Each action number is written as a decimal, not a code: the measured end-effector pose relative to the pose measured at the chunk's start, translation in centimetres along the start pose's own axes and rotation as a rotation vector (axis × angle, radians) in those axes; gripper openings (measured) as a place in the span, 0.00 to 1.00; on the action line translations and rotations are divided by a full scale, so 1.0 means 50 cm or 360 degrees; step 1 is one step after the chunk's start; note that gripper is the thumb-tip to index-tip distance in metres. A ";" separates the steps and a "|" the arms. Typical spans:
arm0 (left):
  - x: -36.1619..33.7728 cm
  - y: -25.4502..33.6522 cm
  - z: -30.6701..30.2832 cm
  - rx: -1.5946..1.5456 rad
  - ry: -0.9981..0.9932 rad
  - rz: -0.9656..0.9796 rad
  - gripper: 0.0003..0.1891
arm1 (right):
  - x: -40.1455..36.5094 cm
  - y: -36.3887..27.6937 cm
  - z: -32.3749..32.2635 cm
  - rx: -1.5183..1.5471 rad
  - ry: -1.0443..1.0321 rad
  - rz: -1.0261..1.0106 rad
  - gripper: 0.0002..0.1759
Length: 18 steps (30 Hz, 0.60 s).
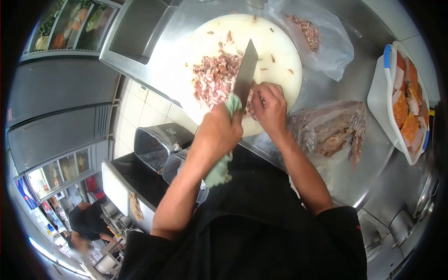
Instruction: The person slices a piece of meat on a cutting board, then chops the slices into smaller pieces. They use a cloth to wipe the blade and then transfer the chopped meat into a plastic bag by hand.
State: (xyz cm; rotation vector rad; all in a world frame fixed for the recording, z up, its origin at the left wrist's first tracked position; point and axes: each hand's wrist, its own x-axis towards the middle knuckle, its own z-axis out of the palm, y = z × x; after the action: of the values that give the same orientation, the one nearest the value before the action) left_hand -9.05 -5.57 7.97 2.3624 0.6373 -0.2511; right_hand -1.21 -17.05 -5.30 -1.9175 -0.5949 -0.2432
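A broad cleaver [246,70] stands over the round white cutting board [280,51], its tip pointing away from me. My left hand [218,133] is wrapped round its handle, with a green cloth [219,170] between palm and handle that hangs down below. A heap of chopped meat [215,79] lies left of the blade. Just right of the blade, my right hand [270,105] has its fingers bent together on a small piece of meat [250,103], partly hidden by the fingers and blade.
Right of the board lie a plastic bag of chopped meat [305,35] and a bag with larger meat pieces [331,130]. A white tub [382,95] of orange-skinned chunks stands far right. Bins [156,144] are below left. Another person [88,219] bends at lower left.
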 end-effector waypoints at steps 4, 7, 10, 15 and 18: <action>-0.044 -0.028 0.060 -0.0039 0.0071 -0.0028 0.14 | 0.001 0.005 0.001 -0.0024 -0.0065 -0.0108 0.08; 0.023 -0.035 0.100 -0.0059 0.0222 0.0051 0.14 | 0.002 0.011 0.001 -0.0043 -0.0125 -0.0138 0.10; 0.118 -0.027 0.105 -0.0056 0.0406 0.0180 0.15 | 0.005 0.011 -0.004 -0.0031 -0.0196 -0.0106 0.11; 0.132 0.010 0.040 -0.0033 0.0249 0.0098 0.16 | 0.007 -0.001 -0.023 0.0133 -0.0191 0.0096 0.11; 0.056 0.013 -0.007 -0.0077 -0.0153 -0.0056 0.16 | 0.011 -0.001 -0.026 0.0057 -0.0045 0.0062 0.09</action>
State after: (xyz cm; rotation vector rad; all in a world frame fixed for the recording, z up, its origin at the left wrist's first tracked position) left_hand -6.31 -4.74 7.66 2.2798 0.6321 -0.3587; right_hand -0.62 -18.05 -4.49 -1.8986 -0.5761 -0.1798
